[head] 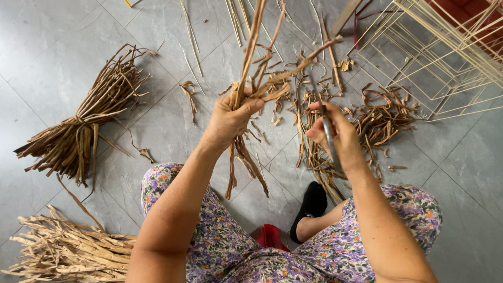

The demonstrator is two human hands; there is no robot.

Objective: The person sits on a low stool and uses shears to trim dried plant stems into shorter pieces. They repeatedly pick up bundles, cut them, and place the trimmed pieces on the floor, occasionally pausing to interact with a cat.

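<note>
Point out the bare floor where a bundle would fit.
Bare grey tile floor lies upper left, above the tied bundle of dried stalks, and lower right past the right hand. Crowded: cut scraps by the wire frame, and below the left hand.

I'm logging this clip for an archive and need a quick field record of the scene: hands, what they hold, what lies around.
left hand: gripping a bunch of dried brown strips, held upright
right hand: holding a thin metal tool, likely scissors; blade state unclear
bound bundle: brown strips tied at the middle, on the floor at left
loose pale pile: lower left
trimmings: scattered scraps near the right hand
wire frame: pale, upper right
floor: grey tiles
</note>
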